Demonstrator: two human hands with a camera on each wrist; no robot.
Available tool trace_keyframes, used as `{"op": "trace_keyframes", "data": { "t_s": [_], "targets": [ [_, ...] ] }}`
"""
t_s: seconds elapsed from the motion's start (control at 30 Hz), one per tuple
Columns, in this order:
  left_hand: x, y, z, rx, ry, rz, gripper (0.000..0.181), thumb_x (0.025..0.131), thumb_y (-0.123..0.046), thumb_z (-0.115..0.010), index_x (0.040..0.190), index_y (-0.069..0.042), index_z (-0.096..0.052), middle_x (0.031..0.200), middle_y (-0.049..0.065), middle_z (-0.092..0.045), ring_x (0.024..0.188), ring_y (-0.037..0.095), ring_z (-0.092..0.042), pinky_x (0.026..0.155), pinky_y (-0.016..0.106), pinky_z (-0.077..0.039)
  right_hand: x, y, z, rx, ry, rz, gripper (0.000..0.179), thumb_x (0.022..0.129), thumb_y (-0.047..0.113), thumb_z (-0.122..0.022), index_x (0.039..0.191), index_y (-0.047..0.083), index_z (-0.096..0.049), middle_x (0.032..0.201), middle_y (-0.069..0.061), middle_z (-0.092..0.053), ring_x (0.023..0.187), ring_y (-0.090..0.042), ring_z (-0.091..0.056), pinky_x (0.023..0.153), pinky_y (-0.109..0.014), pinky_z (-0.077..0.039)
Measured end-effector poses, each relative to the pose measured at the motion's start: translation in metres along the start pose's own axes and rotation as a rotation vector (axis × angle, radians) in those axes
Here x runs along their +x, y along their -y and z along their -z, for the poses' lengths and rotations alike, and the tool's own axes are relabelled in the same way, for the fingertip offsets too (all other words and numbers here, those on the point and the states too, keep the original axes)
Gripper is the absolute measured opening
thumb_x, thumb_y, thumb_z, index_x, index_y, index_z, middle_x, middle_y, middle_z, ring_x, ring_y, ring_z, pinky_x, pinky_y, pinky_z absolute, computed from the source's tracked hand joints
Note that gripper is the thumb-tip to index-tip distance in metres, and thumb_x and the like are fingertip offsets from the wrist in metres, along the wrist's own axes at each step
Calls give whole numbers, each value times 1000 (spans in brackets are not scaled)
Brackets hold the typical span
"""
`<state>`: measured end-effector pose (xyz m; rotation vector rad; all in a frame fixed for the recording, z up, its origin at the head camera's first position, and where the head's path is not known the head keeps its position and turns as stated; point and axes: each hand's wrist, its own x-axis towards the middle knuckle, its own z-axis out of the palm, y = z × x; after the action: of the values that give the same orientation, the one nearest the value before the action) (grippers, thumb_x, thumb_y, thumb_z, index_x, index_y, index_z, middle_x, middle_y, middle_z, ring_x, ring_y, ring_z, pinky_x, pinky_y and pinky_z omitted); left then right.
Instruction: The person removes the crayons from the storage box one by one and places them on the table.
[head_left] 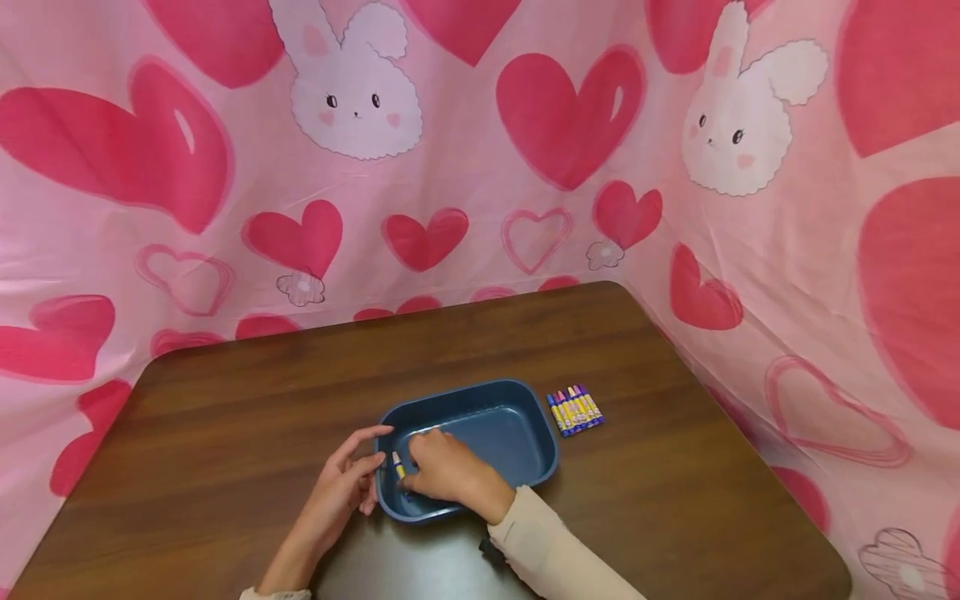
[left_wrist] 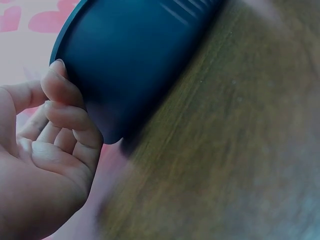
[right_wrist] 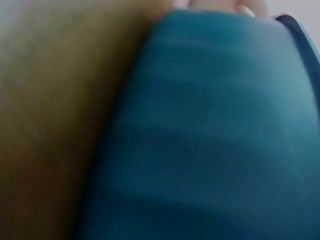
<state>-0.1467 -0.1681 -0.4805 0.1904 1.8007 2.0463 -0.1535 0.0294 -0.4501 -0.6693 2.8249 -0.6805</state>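
Note:
A dark blue rectangular plastic tray (head_left: 542,417) with rounded corners stands on the table. At its left end my left hand (head_left: 347,475) holds the rim with thumb and index finger; the left wrist view shows the curled fingers (left_wrist: 65,92) against the outer wall. Inside the tray, toward that same end, my right hand (head_left: 446,468) has its fingers bent and its thumb on a crayon (head_left: 398,463) in a yellow wrapper. Part of this crayon is hidden by the thumb. In the right wrist view, the tray's outer wall (right_wrist: 200,130) fills most of the picture.
Several yellow-wrapped crayons (head_left: 575,410) lie side by side in a row on the brown wooden table (head_left: 247,400), just right of the tray. A pink curtain (head_left: 465,167) with hearts and rabbits hangs behind the table and along its right side.

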Motion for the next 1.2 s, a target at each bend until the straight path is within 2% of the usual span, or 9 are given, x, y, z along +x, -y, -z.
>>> {"op": "trace_keyframes", "data": {
  "t_s": [0.1,0.23,0.43,0.6,1.2],
  "targets": [
    [0,0,2,-3,7,-8,43,103,-21,-55,143,-11,-44,57,2,-53,45,13,-49,45,22,-40,3,1,-7,-2,-29,1,31,84,31,-81,67,14,-61,58,6,-45,52,-9,-44,46,-23,-34],
    [-1,2,2,-3,9,-10,43,103,-21,-55,143,-11,-44,57,3,-53,45,13,-49,45,22,-40,4,2,-10,1,-76,-5,36,82,21,-79,58,15,-52,54,6,-41,50,-9,-41,44,-24,-31],
    [-3,5,2,-5,2,-16,43,103,-20,-55,143,-9,-44,57,3,-52,44,13,-49,44,22,-41,3,4,-12,7,-155,12,28,79,8,-73,60,13,-53,54,4,-42,47,-9,-42,41,-23,-29],
    [-1,3,2,0,-1,-20,43,102,-21,-56,143,-10,-45,57,3,-53,45,13,-49,44,22,-41,5,3,-12,-11,-195,15,28,78,6,-73,59,13,-52,53,4,-41,46,-9,-41,41,-23,-27],
    [0,1,2,9,10,-16,44,102,-21,-56,143,-10,-44,58,3,-53,45,13,-49,44,22,-42,4,0,-7,-23,-195,44,30,78,6,-72,58,14,-51,52,5,-39,45,-8,-39,40,-22,-26]
  ]
}}
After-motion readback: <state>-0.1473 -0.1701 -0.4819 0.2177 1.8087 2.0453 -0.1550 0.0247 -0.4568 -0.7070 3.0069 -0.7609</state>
